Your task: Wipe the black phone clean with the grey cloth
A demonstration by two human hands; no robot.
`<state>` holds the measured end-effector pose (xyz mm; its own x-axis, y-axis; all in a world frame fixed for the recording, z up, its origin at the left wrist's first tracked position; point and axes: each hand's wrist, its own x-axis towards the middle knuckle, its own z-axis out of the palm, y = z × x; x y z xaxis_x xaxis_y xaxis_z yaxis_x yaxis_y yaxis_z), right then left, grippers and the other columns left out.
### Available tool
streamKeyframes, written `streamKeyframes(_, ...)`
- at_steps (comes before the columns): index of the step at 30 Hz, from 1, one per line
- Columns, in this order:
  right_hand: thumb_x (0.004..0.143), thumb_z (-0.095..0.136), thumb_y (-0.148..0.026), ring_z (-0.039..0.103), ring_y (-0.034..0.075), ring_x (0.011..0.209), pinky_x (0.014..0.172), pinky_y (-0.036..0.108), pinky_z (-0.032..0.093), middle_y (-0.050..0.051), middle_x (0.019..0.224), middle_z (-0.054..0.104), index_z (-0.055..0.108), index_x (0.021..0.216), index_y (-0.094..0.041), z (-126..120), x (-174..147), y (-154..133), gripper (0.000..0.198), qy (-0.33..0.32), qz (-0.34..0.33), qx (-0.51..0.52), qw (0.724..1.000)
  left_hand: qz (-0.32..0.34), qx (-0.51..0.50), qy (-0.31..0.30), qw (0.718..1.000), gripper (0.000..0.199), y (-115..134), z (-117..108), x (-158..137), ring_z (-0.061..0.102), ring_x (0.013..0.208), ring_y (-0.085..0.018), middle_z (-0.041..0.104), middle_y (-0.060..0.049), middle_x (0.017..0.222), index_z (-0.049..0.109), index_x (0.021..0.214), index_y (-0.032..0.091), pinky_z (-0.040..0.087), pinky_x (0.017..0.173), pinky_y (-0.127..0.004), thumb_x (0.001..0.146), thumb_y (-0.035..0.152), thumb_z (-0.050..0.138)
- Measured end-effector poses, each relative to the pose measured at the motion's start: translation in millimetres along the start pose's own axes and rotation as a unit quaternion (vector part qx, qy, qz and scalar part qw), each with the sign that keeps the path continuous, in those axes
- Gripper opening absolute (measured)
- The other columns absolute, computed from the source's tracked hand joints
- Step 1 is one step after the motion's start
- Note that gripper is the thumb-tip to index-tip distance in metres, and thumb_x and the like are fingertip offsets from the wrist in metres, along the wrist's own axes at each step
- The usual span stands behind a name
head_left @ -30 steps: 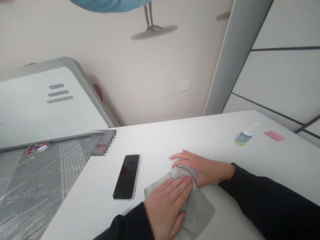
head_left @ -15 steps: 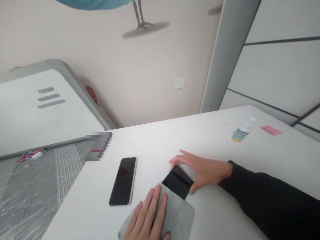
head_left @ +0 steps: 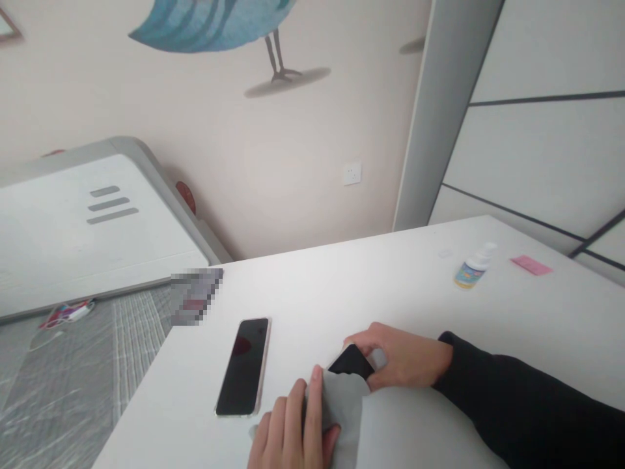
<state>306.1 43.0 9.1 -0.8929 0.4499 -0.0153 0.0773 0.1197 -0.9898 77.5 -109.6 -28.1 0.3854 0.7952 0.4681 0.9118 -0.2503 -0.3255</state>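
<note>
The black device [head_left: 350,363] slants, long axis pointing far right.

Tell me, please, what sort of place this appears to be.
Probably a bedroom in a home, perhaps a child's: a large blue bird decorates the wall, a bed-like panel stands beside checked bedding, and tall panelled doors resemble a wardrobe's.

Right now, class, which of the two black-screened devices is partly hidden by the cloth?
The black device in the right hand; farther left, the phone lies untouched, its screen in full view.
</note>
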Motion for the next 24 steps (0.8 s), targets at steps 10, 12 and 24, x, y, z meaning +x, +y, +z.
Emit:
streamKeyframes(10, 0.074, 0.066, -0.015, 0.033, 0.009, 0.053, 0.052, 0.025, 0.033, -0.008, 0.054, 0.04, 0.044, 0.057, -0.021, 13.0, 3.7, 12.1, 0.028, -0.006, -0.026, -0.047, 0.999, 0.077, 0.001, -0.035, 0.996, 0.067, 34.5, -2.0, 62.1, 0.066, 0.092, -0.025, 0.072, -0.012, 0.115, 0.059, 0.141, 0.009, 0.057, 0.068, -0.034, 0.087, 0.047, 0.071)
streamKeyframes(12, 0.074, 0.067, -0.017, 0.037, 0.009, 0.055, 0.055, 0.025, 0.037, -0.008, 0.057, 0.043, 0.048, 0.061, -0.02, 10.1, 3.4, 10.5, 0.024, -0.004, -0.024, -0.027, 0.999, 0.105, -0.009, -0.045, 0.993, 0.083, 25.3, -7.8, 72.4, 0.066, 0.089, -0.025, 0.073, -0.011, 0.114, 0.056, 0.143, 0.007, 0.057, 0.067, -0.035, 0.078, 0.054, 0.079)
streamKeyframes(24, 0.078, 0.077, -0.043, 0.065, 0.019, 0.077, 0.077, 0.033, 0.052, 0.006, 0.085, 0.072, 0.069, 0.092, -0.013, 3.3, 5.4, 15.6, 0.034, -0.019, -0.022, 0.046, 0.999, 0.076, -0.007, -0.048, 0.996, 0.053, -31.5, -12.0, 26.2, 0.072, 0.081, -0.019, 0.072, -0.01, 0.099, 0.058, 0.123, 0.009, 0.058, 0.06, -0.028, 0.109, 0.047, 0.025)
